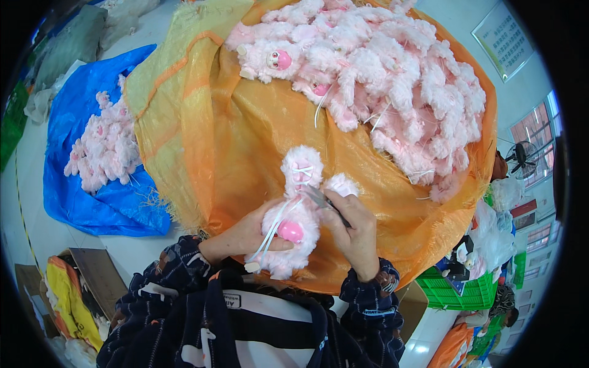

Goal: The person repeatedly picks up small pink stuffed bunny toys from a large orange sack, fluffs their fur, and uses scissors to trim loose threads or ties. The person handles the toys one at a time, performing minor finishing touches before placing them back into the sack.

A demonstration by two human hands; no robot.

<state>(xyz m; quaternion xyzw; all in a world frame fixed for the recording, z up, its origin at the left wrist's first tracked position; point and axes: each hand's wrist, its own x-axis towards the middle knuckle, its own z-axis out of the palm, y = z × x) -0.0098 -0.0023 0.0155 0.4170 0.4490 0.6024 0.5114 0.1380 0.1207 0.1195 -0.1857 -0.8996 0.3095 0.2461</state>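
Note:
A pink plush toy [304, 162] lies over my lap at the edge of the orange sheet, with white lacing criss-crossed on its upper part and loose white cords running down over a shiny pink oval [291, 231]. My left hand [257, 230] is closed around the toy's lower part from the left. In my right hand [353, 230] is a slim grey metal tool [318, 197] with a pointed tip and a dark end; whether it is tweezers or snips I cannot tell. Its tip touches the toy just below the lacing.
A large heap of pink plush toys [392, 80] covers the far right of the orange woven sheet [245, 122]. More toys [107, 144] lie on a blue sheet [67, 202] at left. Cardboard boxes [98, 279] stand lower left, a green crate [457, 291] at right. Another person [506, 300] is at lower right.

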